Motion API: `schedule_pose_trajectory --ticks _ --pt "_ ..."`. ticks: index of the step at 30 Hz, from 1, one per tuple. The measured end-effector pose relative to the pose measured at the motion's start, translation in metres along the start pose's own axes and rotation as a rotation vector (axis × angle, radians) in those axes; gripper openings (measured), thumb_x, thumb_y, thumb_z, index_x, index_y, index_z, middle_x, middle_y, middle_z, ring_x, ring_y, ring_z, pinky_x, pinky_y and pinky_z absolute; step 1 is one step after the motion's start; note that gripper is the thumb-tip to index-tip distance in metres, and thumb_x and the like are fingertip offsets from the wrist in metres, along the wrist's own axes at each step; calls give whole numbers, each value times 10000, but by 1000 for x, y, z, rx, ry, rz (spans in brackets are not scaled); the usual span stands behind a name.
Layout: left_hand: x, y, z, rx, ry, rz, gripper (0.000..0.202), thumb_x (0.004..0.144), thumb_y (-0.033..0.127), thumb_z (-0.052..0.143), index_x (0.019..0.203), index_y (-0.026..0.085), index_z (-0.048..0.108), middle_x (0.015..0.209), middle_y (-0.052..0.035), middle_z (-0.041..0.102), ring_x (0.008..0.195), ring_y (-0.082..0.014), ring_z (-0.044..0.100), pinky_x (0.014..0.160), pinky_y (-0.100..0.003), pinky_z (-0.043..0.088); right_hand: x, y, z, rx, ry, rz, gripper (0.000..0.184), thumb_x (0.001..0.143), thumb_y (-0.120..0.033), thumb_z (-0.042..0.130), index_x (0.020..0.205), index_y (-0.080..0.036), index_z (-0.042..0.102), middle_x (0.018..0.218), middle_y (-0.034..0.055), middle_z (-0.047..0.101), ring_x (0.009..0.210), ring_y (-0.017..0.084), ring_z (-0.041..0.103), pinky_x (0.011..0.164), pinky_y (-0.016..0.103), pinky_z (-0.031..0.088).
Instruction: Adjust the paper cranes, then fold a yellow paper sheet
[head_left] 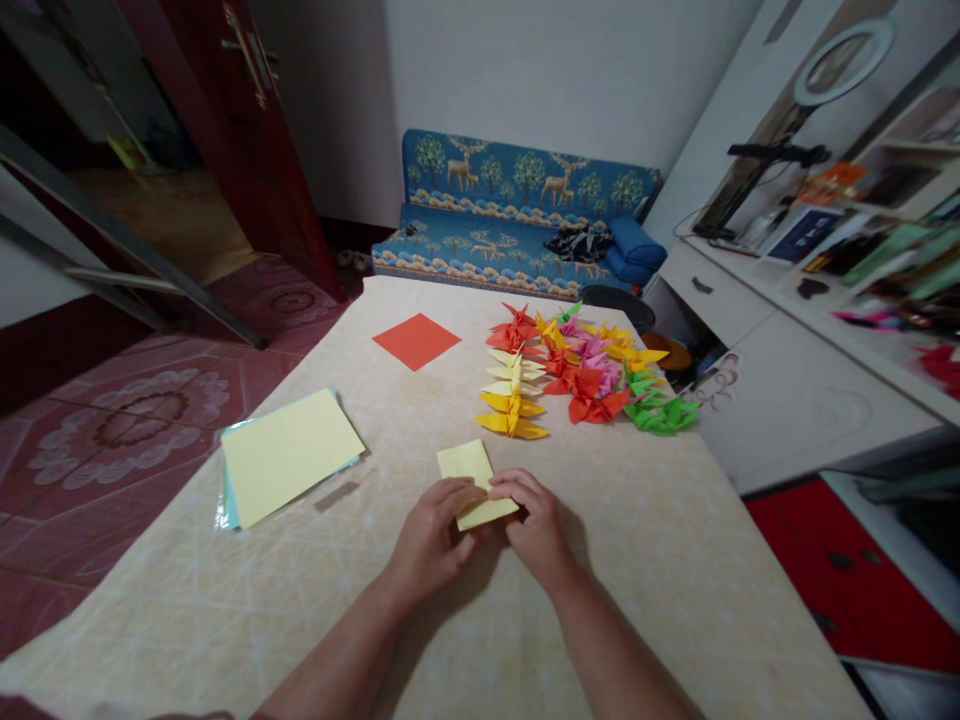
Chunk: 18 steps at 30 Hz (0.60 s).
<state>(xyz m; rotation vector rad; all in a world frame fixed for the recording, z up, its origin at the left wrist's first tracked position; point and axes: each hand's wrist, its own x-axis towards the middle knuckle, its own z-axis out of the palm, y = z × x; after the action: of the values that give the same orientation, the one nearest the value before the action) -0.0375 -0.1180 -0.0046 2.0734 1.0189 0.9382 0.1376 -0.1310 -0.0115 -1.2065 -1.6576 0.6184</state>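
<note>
A pale yellow sheet of origami paper (466, 459), partly folded, is between my hands at the middle of the table. My left hand (435, 530) grips its left side, fingers curled over the top and thumb below. On the right side, my right hand (536, 515) pinches the paper, its fingertips meeting near the fold. Parts of the paper are covered by the fingers. Beyond it stand several folded paper cranes (512, 415) in rows, in yellow, cream, red, orange, pink and green.
A stack of pale yellow paper (292, 455) over blue sheets lies to the left. Farther back is a red paper square (417, 341) on the cloth-covered table (315, 630). Behind the table are a blue patterned sofa (480, 235) and, at right, a white cabinet (810, 370).
</note>
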Motion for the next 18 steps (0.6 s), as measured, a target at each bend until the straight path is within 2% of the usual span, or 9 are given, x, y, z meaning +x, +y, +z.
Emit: schedule_pose_trajectory --ticks 3,6,9,11,15,18 --pt "0 -6 2 -45 11 4 449 662 28 518 1057 200 646 1053 -94 640 1004 -217 576 879 -368 467 -2 1 0 4 -33 -25 443 625 61 424 870 -235 644 887 9 630 870 153 607 781 279 502" --pt "0 -11 0 -96 35 -9 447 608 -32 477 942 191 675 989 -82 661 942 -198 601 826 -342 481 -3 -3 -2 -45 -42 -27 392 680 35 459 907 -230 639 933 23 623 889 154 602 754 269 508" --pt "-1 -12 -5 -162 63 -36 264 617 -11 518 734 174 664 939 -84 681 904 -205 621 779 -333 489 -1 -9 -6 -170 -51 -29 330 727 -16 512 920 -244 652 997 36 614 922 167 592 761 292 513" --pt "0 -11 -8 -233 81 -56 172 631 10 544 589 168 598 902 -85 696 900 -212 629 782 -338 485 2 -12 -7 -262 -51 -72 391 691 13 528 932 -261 668 1047 44 606 985 192 566 826 350 501" --pt "1 -6 -13 -412 43 -76 214 679 50 576 500 159 534 890 -99 707 883 -211 643 794 -342 484 6 -10 -7 -344 -15 -160 591 604 108 465 996 -282 675 1191 51 551 1145 228 463 949 447 430" --pt "3 -8 -16 -483 15 -93 243 705 110 616 481 154 534 876 -115 704 889 -222 644 791 -348 490 6 -4 -9 -312 5 -176 549 638 101 449 962 -272 688 1110 51 581 1089 209 495 912 413 454"
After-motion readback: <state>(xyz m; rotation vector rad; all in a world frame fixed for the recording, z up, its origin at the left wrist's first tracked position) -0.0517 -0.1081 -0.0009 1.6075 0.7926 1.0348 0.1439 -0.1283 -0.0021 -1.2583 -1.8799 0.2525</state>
